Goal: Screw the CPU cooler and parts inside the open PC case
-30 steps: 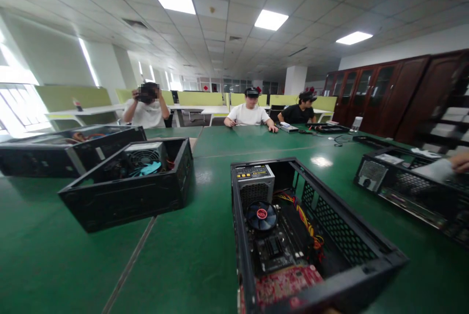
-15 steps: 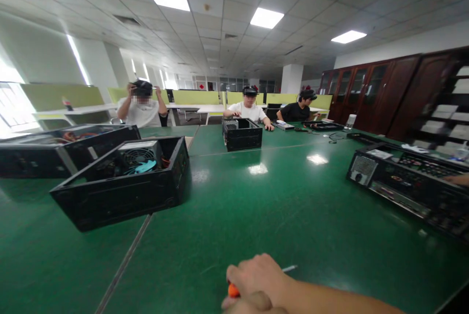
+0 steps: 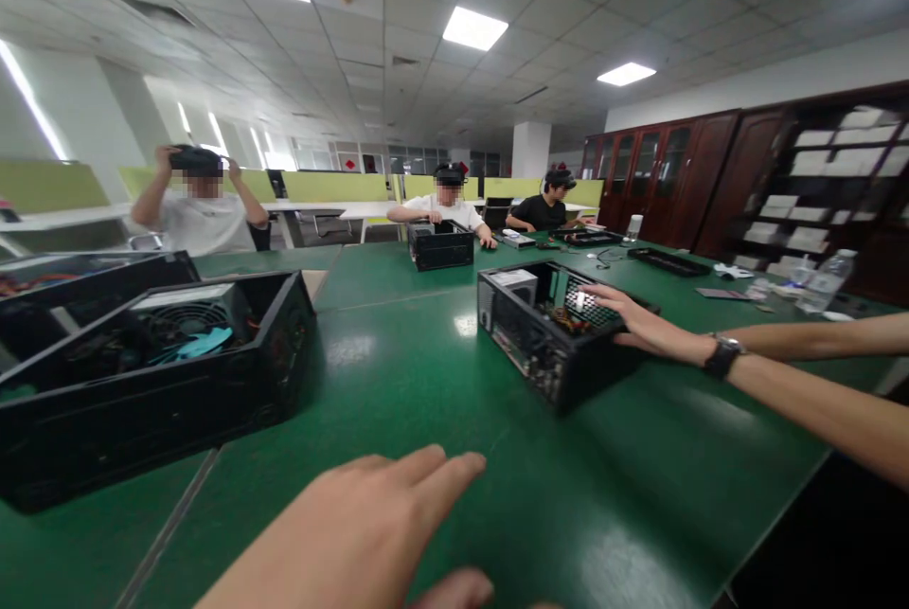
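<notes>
My left hand (image 3: 355,514) reaches over the green table (image 3: 341,429) from the bottom edge, palm down. Its fingers are stretched out and it holds nothing; it touches no case. At the very bottom edge a sliver of skin may be part of my right hand, whose fingers are hidden. Ahead to the right stands an open black computer case (image 3: 525,344) with a power supply and loose wires inside. A co-worker's hands (image 3: 632,320) rest on its near right side. Left of my hand lies another open computer case (image 3: 163,401), with a fan and a light-blue piece inside.
A third case (image 3: 63,292) stands behind the left one. Across the table a person in white has a smaller case (image 3: 441,247). Far right are a plastic bottle (image 3: 830,279), a black panel (image 3: 668,262) and a phone-like flat thing (image 3: 724,294).
My view has turned right. The orange-handled screwdriver and the hand holding it have left view; my left hand now stretches forward. The co-worker's case has moved left across the table, nearer the middle.
</notes>
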Demonstrator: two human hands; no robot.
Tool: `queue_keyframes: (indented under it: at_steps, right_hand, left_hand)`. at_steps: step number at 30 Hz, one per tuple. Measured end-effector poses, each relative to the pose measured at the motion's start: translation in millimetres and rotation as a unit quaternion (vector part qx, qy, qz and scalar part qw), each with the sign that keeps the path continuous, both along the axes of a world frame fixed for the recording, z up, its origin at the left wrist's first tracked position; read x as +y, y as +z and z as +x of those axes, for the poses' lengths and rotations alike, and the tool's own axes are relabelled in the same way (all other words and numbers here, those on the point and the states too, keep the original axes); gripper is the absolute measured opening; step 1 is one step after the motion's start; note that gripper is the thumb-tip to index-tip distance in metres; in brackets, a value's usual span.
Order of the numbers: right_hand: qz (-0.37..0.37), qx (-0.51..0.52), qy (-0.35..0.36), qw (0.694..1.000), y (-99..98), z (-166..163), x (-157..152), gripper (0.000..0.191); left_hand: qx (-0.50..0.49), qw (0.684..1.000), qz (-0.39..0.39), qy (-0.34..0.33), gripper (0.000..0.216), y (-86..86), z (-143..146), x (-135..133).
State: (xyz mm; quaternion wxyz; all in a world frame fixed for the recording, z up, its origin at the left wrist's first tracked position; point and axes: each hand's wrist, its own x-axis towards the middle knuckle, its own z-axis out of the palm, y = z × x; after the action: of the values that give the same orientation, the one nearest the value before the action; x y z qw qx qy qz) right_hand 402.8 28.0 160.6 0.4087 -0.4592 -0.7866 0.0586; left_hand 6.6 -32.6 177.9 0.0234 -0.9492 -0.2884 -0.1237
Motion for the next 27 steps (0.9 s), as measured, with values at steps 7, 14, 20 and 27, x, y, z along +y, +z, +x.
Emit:
queue_keyframes:
  at_steps: [7, 14, 20, 27]
  right_hand:
    - [0.025, 0.051, -0.039, 0.998, -59.9, 62.2, 20.9, 0.028]
    - [0.023, 0.036, -0.071, 0.997, -78.0, 103.2, 34.8, 0.029]
    - [0.034, 0.036, -0.105, 0.993, -68.5, 104.0, 21.0, 0.044]
    - [0.043, 0.051, -0.066, 0.996, -32.5, 17.2, -58.8, 0.022]
  left_hand:
    - [-0.045, 0.991, 0.021, 0.128, 0.072, -16.4, 49.0, 89.8]
    - [-0.053, 0.988, 0.092, 0.11, 0.048, -46.9, 97.8, 154.9]
    - [-0.053, 0.975, 0.124, 0.174, 0.055, -41.9, 117.4, 153.2]
    - [0.014, 0.976, 0.118, 0.184, 0.05, -23.3, 106.1, 130.7]
